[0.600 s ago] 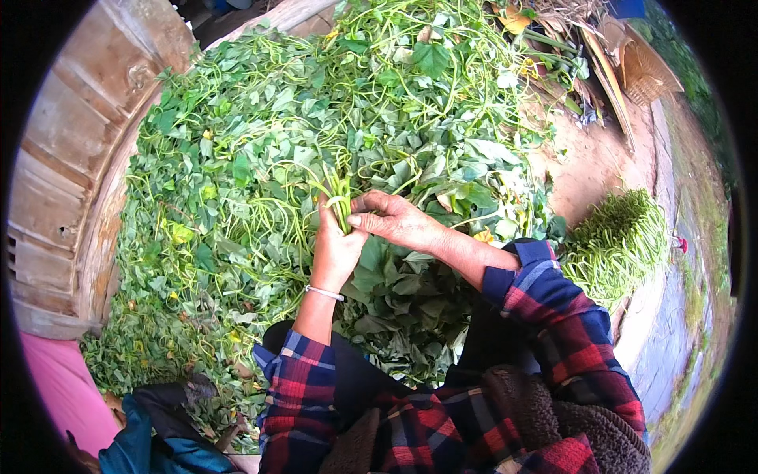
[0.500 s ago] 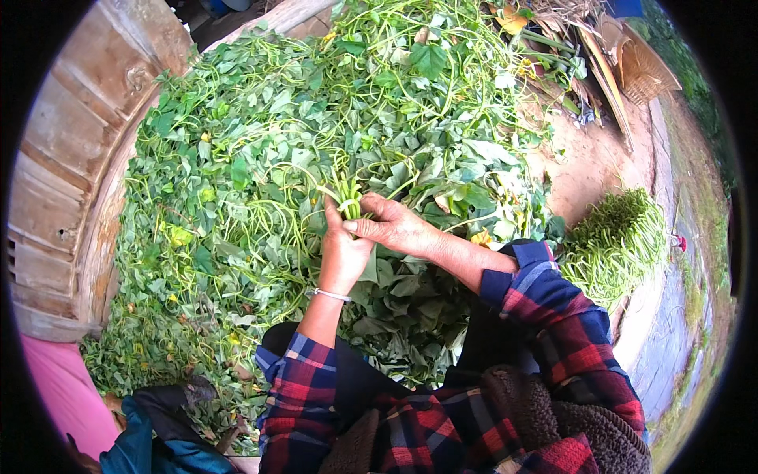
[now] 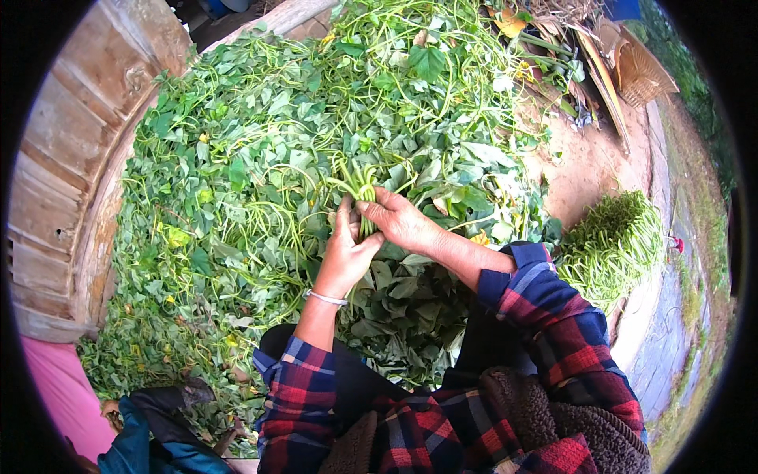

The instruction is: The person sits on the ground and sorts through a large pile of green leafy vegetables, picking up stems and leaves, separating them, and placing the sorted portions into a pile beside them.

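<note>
Holds a slim bundle point(image 3: 362, 189) of smooth, pale-green stems above the middle of the leaf heap point(image 3: 229, 134). Curls the left hand point(image 3: 345, 251) around its lower part, fingers bent in; pinches it higher up with the right hand point(image 3: 401, 223), thumb and bent forefinger close together. Shows a stem looped across the bundle near its top, with tips splaying outward.

Has in the heap broad, matte leaves, thin curling vines and scattered yellow bits. Bends over the heap's near edge in dark trousers, plaid sleeves point(image 3: 553, 296) of soft cloth and a nubbly, dark garment point(image 3: 592, 423). Wears a thin, pale bracelet point(image 3: 325, 298) on the left wrist.

Has to the right of the heap a brush-like stack point(image 3: 612, 257) of slender green stems, packed close. Shows, past the heap's far right corner, dry, stiff strips point(image 3: 604, 83) and a flared, woven basket point(image 3: 638, 69); cannot tell its contents. Has along the heap's left side a panel point(image 3: 75, 182) of worn brown boards. Shows smooth pink cloth point(image 3: 63, 387) and another person's teal garment point(image 3: 134, 442) by its near left corner.
</note>
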`<state>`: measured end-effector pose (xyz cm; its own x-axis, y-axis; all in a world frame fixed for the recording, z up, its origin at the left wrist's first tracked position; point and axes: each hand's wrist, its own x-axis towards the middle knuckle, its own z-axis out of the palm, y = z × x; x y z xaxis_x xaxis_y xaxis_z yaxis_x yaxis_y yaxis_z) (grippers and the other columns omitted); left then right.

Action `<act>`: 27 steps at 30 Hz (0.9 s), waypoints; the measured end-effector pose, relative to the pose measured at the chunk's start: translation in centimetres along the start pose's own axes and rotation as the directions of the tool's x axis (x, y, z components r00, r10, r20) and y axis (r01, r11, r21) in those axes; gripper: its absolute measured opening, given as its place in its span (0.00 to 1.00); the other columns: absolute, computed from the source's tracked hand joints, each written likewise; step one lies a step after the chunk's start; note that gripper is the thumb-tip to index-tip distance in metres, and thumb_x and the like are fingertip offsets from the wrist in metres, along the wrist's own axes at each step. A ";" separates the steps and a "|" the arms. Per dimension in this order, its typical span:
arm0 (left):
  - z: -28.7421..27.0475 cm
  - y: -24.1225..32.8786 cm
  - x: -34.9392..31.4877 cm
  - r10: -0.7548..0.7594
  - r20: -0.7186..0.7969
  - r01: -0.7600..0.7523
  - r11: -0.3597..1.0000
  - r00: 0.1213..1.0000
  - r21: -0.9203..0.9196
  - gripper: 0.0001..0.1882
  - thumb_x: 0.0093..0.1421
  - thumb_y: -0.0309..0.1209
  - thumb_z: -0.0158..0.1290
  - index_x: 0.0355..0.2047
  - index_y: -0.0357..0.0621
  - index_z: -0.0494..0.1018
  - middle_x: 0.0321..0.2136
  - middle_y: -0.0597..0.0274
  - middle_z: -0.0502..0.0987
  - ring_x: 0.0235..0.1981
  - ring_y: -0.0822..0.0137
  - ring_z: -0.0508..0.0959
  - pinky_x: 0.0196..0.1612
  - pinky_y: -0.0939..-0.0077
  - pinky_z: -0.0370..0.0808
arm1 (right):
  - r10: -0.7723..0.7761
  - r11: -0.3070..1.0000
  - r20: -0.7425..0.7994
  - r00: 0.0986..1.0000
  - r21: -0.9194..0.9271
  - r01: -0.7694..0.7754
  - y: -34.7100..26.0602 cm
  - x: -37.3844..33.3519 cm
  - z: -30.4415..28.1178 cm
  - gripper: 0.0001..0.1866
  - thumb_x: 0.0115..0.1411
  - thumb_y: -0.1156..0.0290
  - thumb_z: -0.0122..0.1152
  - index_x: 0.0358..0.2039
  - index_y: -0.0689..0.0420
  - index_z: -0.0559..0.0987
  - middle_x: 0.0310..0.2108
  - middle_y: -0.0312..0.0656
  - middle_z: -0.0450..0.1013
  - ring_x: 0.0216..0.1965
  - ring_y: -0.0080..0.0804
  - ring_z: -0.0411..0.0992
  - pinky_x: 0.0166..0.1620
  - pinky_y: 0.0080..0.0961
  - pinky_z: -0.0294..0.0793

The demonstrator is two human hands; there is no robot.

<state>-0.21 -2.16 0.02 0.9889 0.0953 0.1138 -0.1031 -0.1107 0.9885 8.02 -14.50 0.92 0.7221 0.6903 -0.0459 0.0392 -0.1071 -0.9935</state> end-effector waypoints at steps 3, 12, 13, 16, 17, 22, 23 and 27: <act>-0.9 0.8 -0.1 -0.081 -0.043 0.079 0.996 0.996 -0.043 0.29 0.57 0.28 0.54 0.56 0.35 0.55 0.43 0.55 0.71 0.40 0.72 0.72 0.44 0.80 0.69 | -0.142 0.988 -0.214 0.966 0.031 0.152 0.1 0.1 -0.1 0.18 0.62 0.62 0.47 0.43 0.66 0.68 0.34 0.48 0.71 0.38 0.30 0.68 0.43 0.27 0.68; -0.9 2.9 -0.3 -0.253 -0.046 0.200 0.850 0.966 -0.488 0.13 0.60 0.33 0.49 0.42 0.38 0.69 0.34 0.60 0.74 0.20 0.72 0.73 0.13 0.77 0.72 | 0.063 0.970 0.334 0.940 0.200 -0.136 -2.1 -2.4 1.5 0.20 0.65 0.63 0.44 0.52 0.62 0.64 0.39 0.43 0.70 0.34 0.25 0.68 0.43 0.24 0.68; -1.1 3.0 -0.4 -0.282 -0.017 0.234 0.828 0.959 -0.509 0.13 0.60 0.33 0.48 0.42 0.39 0.69 0.35 0.59 0.74 0.19 0.72 0.73 0.12 0.77 0.72 | 0.089 0.936 0.349 0.933 0.291 -0.198 -2.0 -2.3 1.7 0.20 0.64 0.63 0.45 0.52 0.62 0.64 0.38 0.43 0.70 0.34 0.26 0.68 0.41 0.25 0.69; -1.5 3.6 -0.8 -0.282 0.013 0.235 0.774 0.959 -0.587 0.14 0.62 0.35 0.47 0.43 0.39 0.68 0.38 0.57 0.74 0.20 0.70 0.74 0.11 0.76 0.72 | 0.100 0.730 0.453 0.886 0.571 -0.375 -1.5 -2.0 2.0 0.16 0.62 0.67 0.49 0.48 0.60 0.66 0.27 0.36 0.67 0.25 0.29 0.67 0.32 0.28 0.71; -1.7 3.8 -0.8 -0.267 0.031 0.234 0.775 0.963 -0.587 0.15 0.62 0.37 0.45 0.43 0.39 0.68 0.39 0.56 0.73 0.23 0.69 0.75 0.13 0.76 0.73 | 0.078 0.693 0.485 0.871 0.601 -0.397 -1.4 -1.8 1.9 0.15 0.61 0.67 0.50 0.46 0.59 0.67 0.27 0.37 0.67 0.26 0.29 0.67 0.33 0.29 0.71; -1.5 3.6 -0.3 -0.135 0.027 0.121 0.766 0.990 -0.632 0.17 0.64 0.39 0.42 0.43 0.37 0.67 0.44 0.50 0.71 0.44 0.60 0.73 0.48 0.66 0.70 | -0.023 0.519 0.641 0.767 0.664 -0.539 -1.1 -2.4 1.1 0.09 0.58 0.68 0.54 0.37 0.58 0.71 0.30 0.40 0.70 0.30 0.32 0.70 0.34 0.32 0.71; -1.5 3.5 -0.3 -0.108 0.038 0.109 0.788 0.993 -0.606 0.18 0.64 0.41 0.40 0.40 0.38 0.68 0.46 0.48 0.70 0.47 0.57 0.71 0.53 0.62 0.66 | -0.050 0.482 0.657 0.752 0.676 -0.558 -1.3 -2.8 1.1 0.10 0.58 0.68 0.55 0.37 0.58 0.71 0.31 0.40 0.70 0.31 0.33 0.70 0.34 0.32 0.71; -0.4 4.0 -1.4 -0.085 0.130 0.140 0.855 0.988 -0.499 0.20 0.63 0.43 0.40 0.44 0.38 0.66 0.47 0.49 0.69 0.48 0.57 0.70 0.54 0.60 0.65 | -0.030 0.417 0.574 0.818 0.751 -0.512 -0.5 -5.6 1.7 0.23 0.57 0.56 0.55 0.47 0.58 0.68 0.41 0.47 0.70 0.39 0.41 0.71 0.41 0.41 0.71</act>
<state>-2.02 -2.35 3.85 0.9996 -0.0254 0.0153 -0.0035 0.4120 0.9112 2.76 -17.13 1.47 0.1935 0.9787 -0.0681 -0.8719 0.1397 -0.4694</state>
